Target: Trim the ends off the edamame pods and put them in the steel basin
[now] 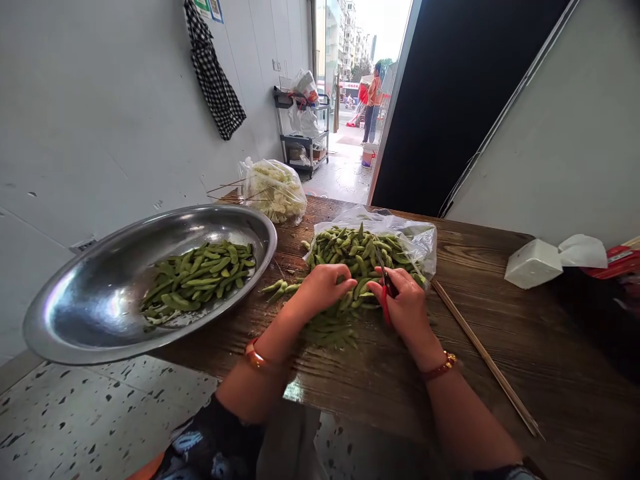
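Observation:
Pods of edamame [355, 250] lie heaped on a clear plastic bag [423, 243] on the wooden table. My right hand [407, 303] is closed around red-handled scissors [385, 305], their dark blades pointing away over the heap. At the near left of the pile is my left hand [323, 290], its fingers curled in and thumb stretched towards the pods; whatever is between its fingers is hidden. More edamame pods [333, 327] are scattered on the table below both hands. To the left, a wide steel basin [115, 267] holds another batch of pods [205, 273].
A bag of cauliflower-like pieces [277, 190] stands behind the basin, with thin sticks beside it. Long wooden skewers [487, 360] lie at right. A white tissue pack [535, 263] sits near the right wall. Beyond the table are a cart [305, 137] and a person [373, 100] by the doorway.

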### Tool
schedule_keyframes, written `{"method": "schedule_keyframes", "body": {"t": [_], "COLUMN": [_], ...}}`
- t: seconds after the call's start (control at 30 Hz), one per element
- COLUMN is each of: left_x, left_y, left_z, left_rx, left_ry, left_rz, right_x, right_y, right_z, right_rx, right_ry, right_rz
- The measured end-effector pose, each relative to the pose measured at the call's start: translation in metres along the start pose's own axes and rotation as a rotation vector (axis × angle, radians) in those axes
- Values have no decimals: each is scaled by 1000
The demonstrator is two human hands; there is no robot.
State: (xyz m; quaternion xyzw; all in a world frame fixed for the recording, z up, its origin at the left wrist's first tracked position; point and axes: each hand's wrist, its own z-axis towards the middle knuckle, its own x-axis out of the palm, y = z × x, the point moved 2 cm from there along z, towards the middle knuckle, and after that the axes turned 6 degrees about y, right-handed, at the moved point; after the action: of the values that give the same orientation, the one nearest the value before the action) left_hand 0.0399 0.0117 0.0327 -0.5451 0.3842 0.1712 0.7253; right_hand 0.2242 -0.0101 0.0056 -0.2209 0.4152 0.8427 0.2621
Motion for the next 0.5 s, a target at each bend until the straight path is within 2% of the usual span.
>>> {"method": "schedule_keyframes", "body": {"t": [0.13,0.27,0.33,0.43,0.5], "left_x": [5,7,6,1,-1], "left_y": [0,3,3,1,-1], "left_z": [-4,-4,-3,-2,-3], "left_rx": [-57,-7,33,91,92], "left_ry": [74,73,32,-53,-26], "left_rz": [207,199,96,-188,-404], "right_x": [-1,-2,-2,-3,-3], "right_y": [0,1,2,3,4], "right_z": [1,1,1,0,0], "right_rx": [11,23,21,21,22], "right_ry": [5,25,26,17,18], "right_rz": [-6,-21,-25,-32,-30]}}
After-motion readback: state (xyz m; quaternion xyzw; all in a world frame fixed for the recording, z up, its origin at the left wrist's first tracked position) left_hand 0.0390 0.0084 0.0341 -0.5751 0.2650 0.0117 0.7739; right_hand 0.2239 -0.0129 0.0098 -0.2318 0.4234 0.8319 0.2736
